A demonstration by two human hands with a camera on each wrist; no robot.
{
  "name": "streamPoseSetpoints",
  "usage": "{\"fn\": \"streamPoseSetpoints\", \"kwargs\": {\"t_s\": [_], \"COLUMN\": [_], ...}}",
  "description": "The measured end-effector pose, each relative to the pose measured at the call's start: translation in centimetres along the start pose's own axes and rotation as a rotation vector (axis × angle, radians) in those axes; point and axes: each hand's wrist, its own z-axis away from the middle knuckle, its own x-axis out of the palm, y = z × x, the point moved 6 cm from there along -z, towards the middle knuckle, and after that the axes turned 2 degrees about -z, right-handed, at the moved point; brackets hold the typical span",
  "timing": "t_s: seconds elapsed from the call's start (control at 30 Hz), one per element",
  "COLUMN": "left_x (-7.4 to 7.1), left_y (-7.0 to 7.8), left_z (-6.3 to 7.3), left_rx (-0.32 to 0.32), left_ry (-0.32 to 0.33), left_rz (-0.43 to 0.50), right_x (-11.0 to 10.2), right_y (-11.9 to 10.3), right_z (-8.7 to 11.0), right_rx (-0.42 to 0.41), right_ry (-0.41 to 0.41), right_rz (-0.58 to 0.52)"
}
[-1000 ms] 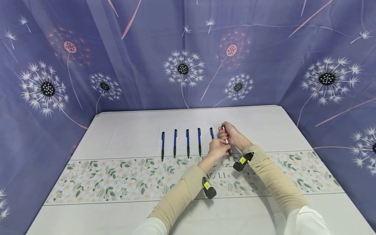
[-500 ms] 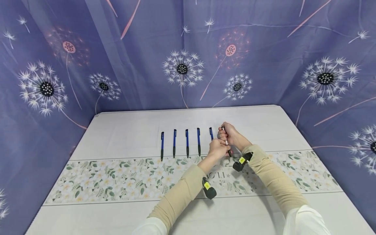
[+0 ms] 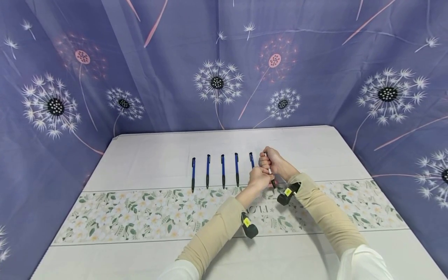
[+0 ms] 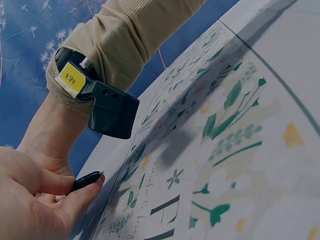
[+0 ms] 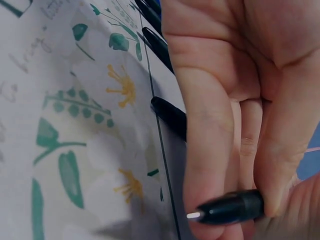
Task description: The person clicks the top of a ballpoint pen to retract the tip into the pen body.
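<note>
In the head view, both hands hold one pen (image 3: 272, 180) with a white barrel and a black grip, slanting down toward the person. My left hand (image 3: 259, 177) pinches its lower part between thumb and fingers. Higher up, my right hand (image 3: 274, 160) curls round the barrel, with the thumb at the top end. Close up in the right wrist view, left fingers grip the pen's black front section (image 5: 232, 207), and a small light tip sticks out. The left wrist view shows the same black tip (image 4: 86, 181) between the fingers. Much of the barrel is hidden.
Several blue pens (image 3: 223, 171) with black grips lie in a row left of the hands; the left hand partly covers the nearest blue pen (image 3: 251, 158). A floral strip (image 3: 140, 214) crosses the white table (image 3: 150, 151). Blue dandelion curtains (image 3: 168, 77) stand around it.
Both hands stay almost in place on the pen. A small light point now shows at the pen's lower end. The row of blue pens is unchanged.
</note>
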Motion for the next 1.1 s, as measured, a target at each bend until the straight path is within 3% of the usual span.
{"fn": "streamPoseSetpoints", "kwargs": {"t_s": [0.4,1.1], "left_x": [0.1,-0.1], "left_y": [-0.2,-0.1], "left_z": [0.0,0.0], "left_rx": [-0.047,-0.040], "left_ry": [0.050,0.066], "left_rz": [-0.044,-0.163], "right_x": [-0.6,-1.0], "right_y": [-0.3,-0.5], "right_z": [-0.1,0.0], "right_rx": [-0.051,-0.140], "right_ry": [0.034,0.153], "right_rz": [0.057,0.153]}}
